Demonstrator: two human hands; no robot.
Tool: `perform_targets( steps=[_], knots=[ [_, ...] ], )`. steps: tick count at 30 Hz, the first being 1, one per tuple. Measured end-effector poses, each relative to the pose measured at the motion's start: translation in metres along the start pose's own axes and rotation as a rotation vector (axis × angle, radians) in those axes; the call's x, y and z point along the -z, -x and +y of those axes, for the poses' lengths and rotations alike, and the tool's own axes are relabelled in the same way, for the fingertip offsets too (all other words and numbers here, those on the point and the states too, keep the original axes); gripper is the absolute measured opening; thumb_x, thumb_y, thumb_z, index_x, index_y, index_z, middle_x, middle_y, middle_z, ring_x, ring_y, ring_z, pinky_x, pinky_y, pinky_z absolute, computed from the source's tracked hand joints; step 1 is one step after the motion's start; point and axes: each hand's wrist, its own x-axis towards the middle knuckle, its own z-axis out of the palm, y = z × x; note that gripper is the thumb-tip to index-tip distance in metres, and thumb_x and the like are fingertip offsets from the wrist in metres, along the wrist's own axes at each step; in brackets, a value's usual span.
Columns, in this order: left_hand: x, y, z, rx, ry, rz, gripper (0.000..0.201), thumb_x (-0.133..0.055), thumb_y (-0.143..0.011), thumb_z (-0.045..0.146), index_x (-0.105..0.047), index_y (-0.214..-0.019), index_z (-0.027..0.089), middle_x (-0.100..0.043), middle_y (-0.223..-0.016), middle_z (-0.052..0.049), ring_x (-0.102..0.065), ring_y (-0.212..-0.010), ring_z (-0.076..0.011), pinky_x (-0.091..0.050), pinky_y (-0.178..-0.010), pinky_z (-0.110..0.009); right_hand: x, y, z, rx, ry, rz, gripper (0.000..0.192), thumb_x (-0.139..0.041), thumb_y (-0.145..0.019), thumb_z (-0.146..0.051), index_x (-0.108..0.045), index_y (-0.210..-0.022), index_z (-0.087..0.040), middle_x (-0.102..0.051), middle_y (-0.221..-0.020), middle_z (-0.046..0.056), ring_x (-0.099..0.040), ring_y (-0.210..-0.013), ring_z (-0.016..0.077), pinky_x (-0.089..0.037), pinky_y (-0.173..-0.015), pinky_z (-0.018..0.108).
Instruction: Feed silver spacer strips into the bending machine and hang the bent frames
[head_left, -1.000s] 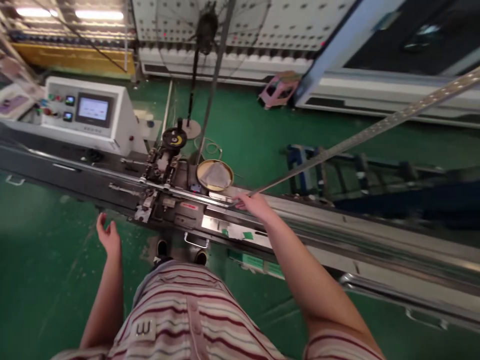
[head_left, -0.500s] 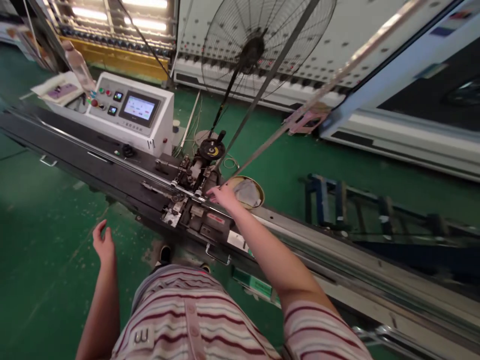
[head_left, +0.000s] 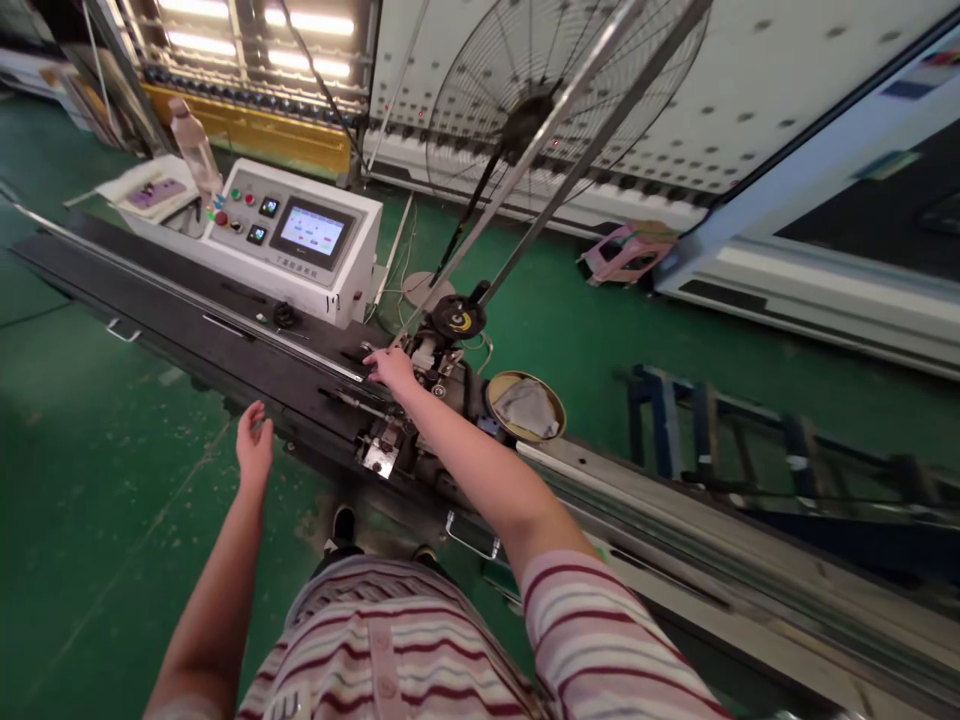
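Note:
My right hand (head_left: 390,370) is over the machine bed, fingers bent around the low end of a long thin metal bar (head_left: 517,175) that slants up past the fan. A metal strip (head_left: 187,290) lies along the dark bed and ends at the same hand. Whether bar and strip join is hidden by the fingers. Just right of the hand sits the coating head (head_left: 439,375), topped by a black handwheel (head_left: 459,317). My left hand (head_left: 255,438) hangs in front of the bed's near edge, holding nothing, thumb and fingers apart.
Behind the bed stands a control box (head_left: 300,235) with a lit screen, a bottle (head_left: 193,145) beside it. A round tin (head_left: 561,408) with grey cloth is right of the head. Beyond are a wire fan (head_left: 529,125), a pink stool (head_left: 630,250) and a blue rack (head_left: 660,420).
My right hand has moved left past the coating head, and the slanting bar has come with it. My left hand has risen closer to the bed. The view has shifted slightly.

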Motion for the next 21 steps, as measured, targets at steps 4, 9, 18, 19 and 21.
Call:
perform_targets(
  steps=[4,9,18,19,21],
  knots=[
    [-0.046,-0.035,0.038,0.245,0.332,-0.005,0.077,-0.068,-0.086,0.026,-0.031,-0.153,0.025,-0.05,-0.147,-0.016,-0.054,-0.131,-0.02,-0.037,-0.116,-0.04,0.036,0.028,-0.016,-0.037,-0.244,-0.041,0.022,-0.052,-0.078,-0.017,-0.074,-0.079,-0.012,-0.066,-0.058,0.002,-0.067,-0.056,0.0142,-0.059,-0.065,0.027],
    [-0.104,-0.031,0.102,0.362,0.546,-0.279,0.096,-0.069,-0.089,0.034,-0.001,-0.157,0.044,-0.051,-0.148,-0.01,-0.063,-0.121,-0.0204,-0.047,-0.107,-0.042,0.119,0.083,0.002,-0.077,-0.407,-0.087,0.021,-0.052,-0.081,-0.016,-0.072,-0.077,-0.011,-0.07,-0.061,0.006,-0.068,-0.058,0.0143,-0.059,-0.06,0.024],
    [-0.241,0.116,0.182,-0.069,0.443,-0.48,0.102,-0.061,-0.094,0.039,0.024,-0.15,0.046,-0.055,-0.143,-0.013,-0.07,-0.108,-0.0193,-0.06,-0.081,-0.029,0.276,0.171,0.122,0.007,-0.516,0.295,0.051,-0.046,-0.096,-0.054,-0.055,-0.13,-0.018,-0.075,-0.102,0.011,-0.073,-0.097,0.0203,-0.061,-0.082,0.033],
    [-0.255,0.133,0.188,-0.079,0.434,-0.483,0.102,-0.061,-0.094,0.037,0.024,-0.15,0.045,-0.056,-0.142,-0.014,-0.071,-0.107,-0.0192,-0.061,-0.081,-0.029,0.307,0.188,0.136,0.09,-0.537,0.496,0.054,-0.043,-0.096,-0.054,-0.046,-0.139,-0.02,-0.072,-0.115,0.012,-0.07,-0.108,0.0202,-0.059,-0.089,0.036],
    [-0.28,0.164,0.2,-0.096,0.419,-0.493,0.101,-0.06,-0.094,0.032,0.022,-0.152,0.043,-0.057,-0.141,-0.015,-0.071,-0.105,-0.0191,-0.061,-0.081,-0.03,0.385,0.227,0.172,0.272,-0.552,0.985,0.059,-0.038,-0.097,-0.051,-0.029,-0.148,-0.023,-0.058,-0.14,0.014,-0.06,-0.127,0.0179,-0.053,-0.102,0.041]
  ],
)
